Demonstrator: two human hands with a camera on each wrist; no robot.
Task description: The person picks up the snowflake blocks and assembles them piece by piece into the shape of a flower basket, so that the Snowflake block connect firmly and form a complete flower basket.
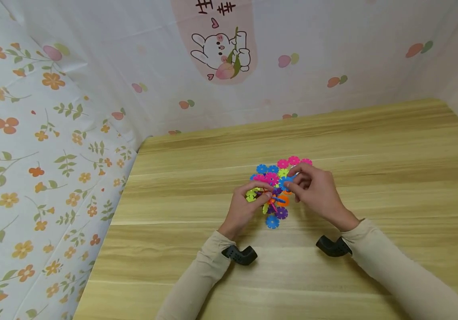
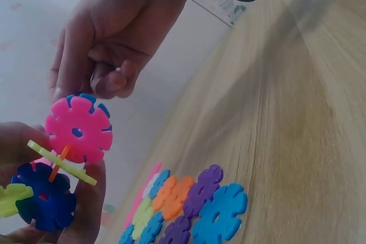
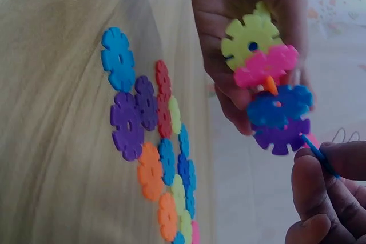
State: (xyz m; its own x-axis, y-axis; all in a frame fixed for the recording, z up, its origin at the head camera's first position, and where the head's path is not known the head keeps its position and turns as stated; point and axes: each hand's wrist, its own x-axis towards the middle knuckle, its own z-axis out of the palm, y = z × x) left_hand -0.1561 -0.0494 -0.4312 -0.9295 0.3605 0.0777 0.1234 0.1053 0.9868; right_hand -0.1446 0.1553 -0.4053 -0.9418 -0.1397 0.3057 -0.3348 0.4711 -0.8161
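Note:
My left hand (image 1: pixel 242 208) holds a cluster of interlocked plastic flower discs above the table. The right wrist view shows its yellow disc (image 3: pixel 251 41), pink disc (image 3: pixel 266 67), blue disc (image 3: pixel 279 107) and purple disc (image 3: pixel 280 136) joined at angles. Thumb and fingertips of my right hand (image 1: pixel 320 192) pinch a single blue disc (image 3: pixel 323 159), seen nearly edge-on. Its edge meets the purple disc's rim; I cannot tell whether the slots are engaged. From the left wrist view, a pink disc (image 2: pixel 78 130) and a dark blue disc (image 2: pixel 46 198) stand out on the cluster.
Loose flower discs lie flat beneath and beyond the hands, among them a light blue one (image 1: pixel 272 222), a purple one (image 1: pixel 281 213) and pink ones (image 1: pixel 294 160). The wooden table (image 1: pixel 181 178) meets a printed cloth (image 1: pixel 133 53) at its back and left edges.

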